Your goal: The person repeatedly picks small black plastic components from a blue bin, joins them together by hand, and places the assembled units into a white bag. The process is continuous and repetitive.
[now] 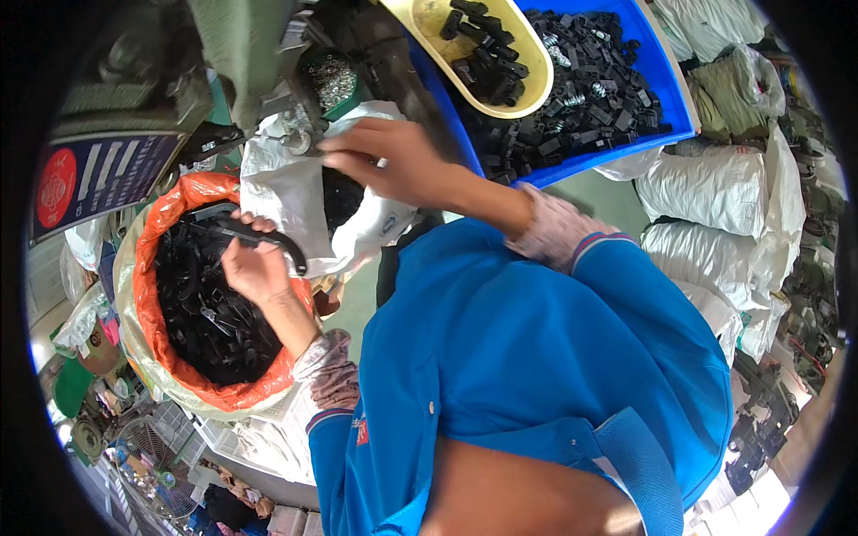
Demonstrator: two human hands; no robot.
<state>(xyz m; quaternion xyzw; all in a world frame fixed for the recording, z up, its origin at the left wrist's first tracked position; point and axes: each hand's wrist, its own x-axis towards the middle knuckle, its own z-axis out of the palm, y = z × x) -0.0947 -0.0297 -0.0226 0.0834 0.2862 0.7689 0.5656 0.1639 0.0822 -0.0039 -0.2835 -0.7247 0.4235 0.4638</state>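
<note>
My left hand (256, 265) is closed around a black curved plastic handle (284, 243), above a bag-lined container (147, 295). The handle's bent end points right, toward a white sack. My right hand (384, 161) reaches across in front of a machine, fingers bent and tips close together. Those fingertips are beside a round metal part (298, 143) of the machine. Whatever they pinch, if anything, is too small to make out. Many similar black parts (214, 330) fill the container, which has an orange plastic liner.
A white sack (281, 201) hangs open below the machine (237, 54). A green cup (332, 85) of small metal pieces stands behind it. A blue bin (572, 163) and a yellow tray (427, 20) hold black parts. White sacks (702, 188) are stacked at right.
</note>
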